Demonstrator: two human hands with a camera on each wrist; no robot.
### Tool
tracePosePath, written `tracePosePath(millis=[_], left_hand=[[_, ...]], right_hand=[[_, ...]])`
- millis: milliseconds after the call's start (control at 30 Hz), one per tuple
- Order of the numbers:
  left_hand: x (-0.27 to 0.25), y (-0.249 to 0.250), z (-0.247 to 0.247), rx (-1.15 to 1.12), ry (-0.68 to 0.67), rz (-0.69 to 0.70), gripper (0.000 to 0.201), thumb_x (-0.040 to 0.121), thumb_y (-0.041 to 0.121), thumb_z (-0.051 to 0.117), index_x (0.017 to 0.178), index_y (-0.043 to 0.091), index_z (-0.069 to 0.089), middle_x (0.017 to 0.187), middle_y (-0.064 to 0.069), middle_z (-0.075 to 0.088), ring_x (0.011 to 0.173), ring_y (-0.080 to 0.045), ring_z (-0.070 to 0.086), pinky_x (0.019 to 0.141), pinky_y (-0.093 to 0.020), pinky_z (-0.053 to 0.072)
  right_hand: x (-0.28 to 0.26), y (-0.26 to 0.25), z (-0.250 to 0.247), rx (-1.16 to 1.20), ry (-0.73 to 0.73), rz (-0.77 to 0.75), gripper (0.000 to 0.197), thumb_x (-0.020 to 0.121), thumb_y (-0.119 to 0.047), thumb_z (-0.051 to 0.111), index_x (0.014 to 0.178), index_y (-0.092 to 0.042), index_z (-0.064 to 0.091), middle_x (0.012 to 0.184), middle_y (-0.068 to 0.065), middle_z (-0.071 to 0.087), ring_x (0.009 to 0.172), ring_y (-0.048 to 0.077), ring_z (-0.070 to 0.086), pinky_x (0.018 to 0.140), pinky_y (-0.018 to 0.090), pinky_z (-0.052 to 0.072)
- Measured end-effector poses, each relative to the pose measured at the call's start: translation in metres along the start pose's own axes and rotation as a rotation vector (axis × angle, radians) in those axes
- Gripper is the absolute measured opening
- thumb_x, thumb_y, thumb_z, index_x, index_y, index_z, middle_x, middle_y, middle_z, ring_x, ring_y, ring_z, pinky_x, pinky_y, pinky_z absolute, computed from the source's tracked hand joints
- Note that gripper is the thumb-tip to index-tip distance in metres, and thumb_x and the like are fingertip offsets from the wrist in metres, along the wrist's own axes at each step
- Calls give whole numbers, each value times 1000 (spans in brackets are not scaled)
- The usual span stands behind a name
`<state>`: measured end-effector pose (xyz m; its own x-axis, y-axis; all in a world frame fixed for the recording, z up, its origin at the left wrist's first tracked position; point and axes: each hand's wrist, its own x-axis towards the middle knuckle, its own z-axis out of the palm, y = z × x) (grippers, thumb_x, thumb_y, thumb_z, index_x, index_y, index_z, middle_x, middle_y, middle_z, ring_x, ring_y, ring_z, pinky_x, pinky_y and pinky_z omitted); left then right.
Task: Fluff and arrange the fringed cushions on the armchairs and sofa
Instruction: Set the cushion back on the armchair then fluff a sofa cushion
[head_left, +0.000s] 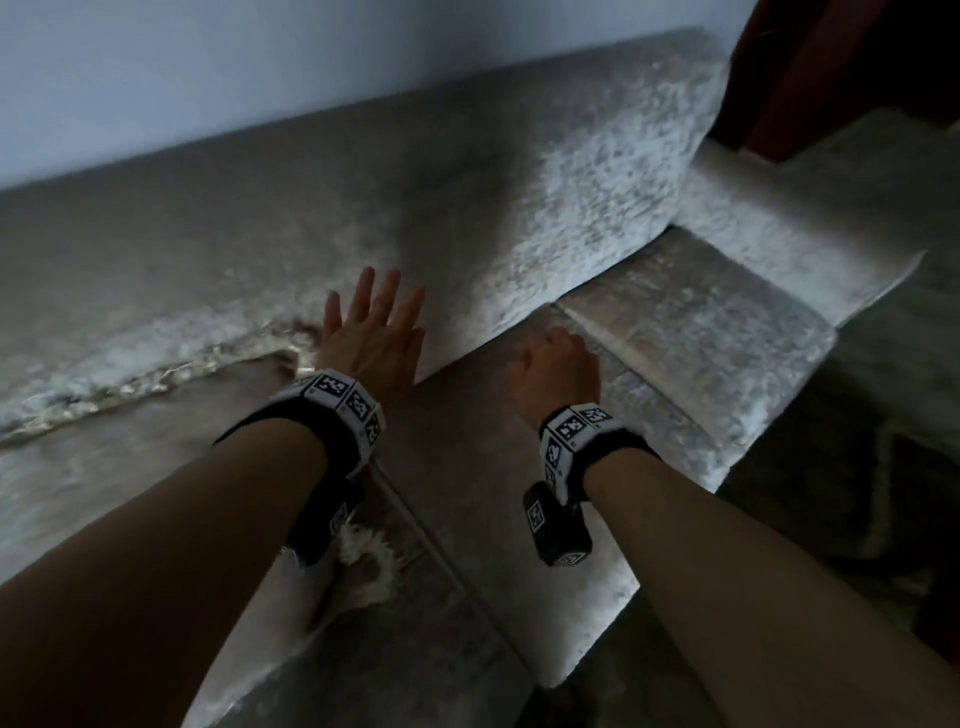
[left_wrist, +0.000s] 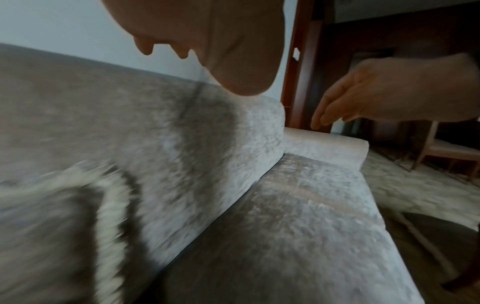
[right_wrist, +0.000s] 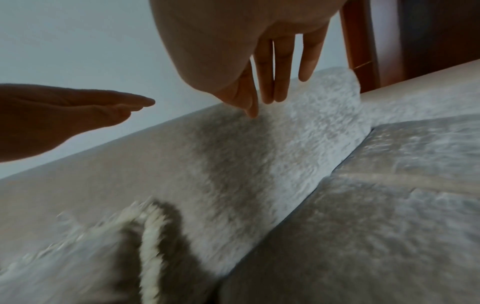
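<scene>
A grey velvet fringed cushion (head_left: 156, 457) lies flat on the left of the sofa seat (head_left: 519, 467), its pale fringe (head_left: 156, 374) against the backrest (head_left: 519, 182). My left hand (head_left: 371, 327) hovers with fingers spread over the cushion's right corner, near the backrest, and holds nothing. My right hand (head_left: 556, 369) hangs above the bare seat to the right, fingers relaxed and pointing down, empty. The left wrist view shows the blurred cushion (left_wrist: 52, 226) and the right hand (left_wrist: 363, 96). The right wrist view shows the cushion's fringe (right_wrist: 150, 246), my right fingers (right_wrist: 267, 72) and the left hand (right_wrist: 78, 109).
The sofa's armrest (head_left: 779, 234) closes off the right end. A dark wooden door frame (head_left: 831, 78) stands behind it. A patterned rug (head_left: 857, 467) covers the floor in front. A wooden chair (left_wrist: 454, 152) stands further right. A pale wall runs behind the sofa.
</scene>
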<state>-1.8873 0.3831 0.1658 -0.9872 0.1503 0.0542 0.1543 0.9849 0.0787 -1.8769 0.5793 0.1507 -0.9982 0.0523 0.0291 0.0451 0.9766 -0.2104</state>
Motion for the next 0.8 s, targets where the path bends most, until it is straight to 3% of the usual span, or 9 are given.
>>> tracePosePath(millis=[300,567,800], left_hand=[[133,271,-13,-123,-19,143,53,102,39,23,153,29,14,163,0,4,150,-21,-1,120,-50,2],[222,453,-22,-129,-13,352,54,100,38,22,153,26,17,162,-2,6,150,-23,4,119,-50,3],[318,586,-2,-78,-79,504,54,100,37,18,152,22,16,162,-5,8,149,-25,8,120,-51,8]], right_hand=[[63,271,-114,-78,-48,192,35,96,-28,41,119,-8,58,127,13,51,120,32,46,100,43,40],[99,430,-184,-167,62,374,32,90,-25,43,108,-10,64,117,11,58,111,30,54,95,39,40],[156,548,-199,-106,83,537,34,90,-25,41,107,-9,65,112,13,60,106,32,56,92,39,43]])
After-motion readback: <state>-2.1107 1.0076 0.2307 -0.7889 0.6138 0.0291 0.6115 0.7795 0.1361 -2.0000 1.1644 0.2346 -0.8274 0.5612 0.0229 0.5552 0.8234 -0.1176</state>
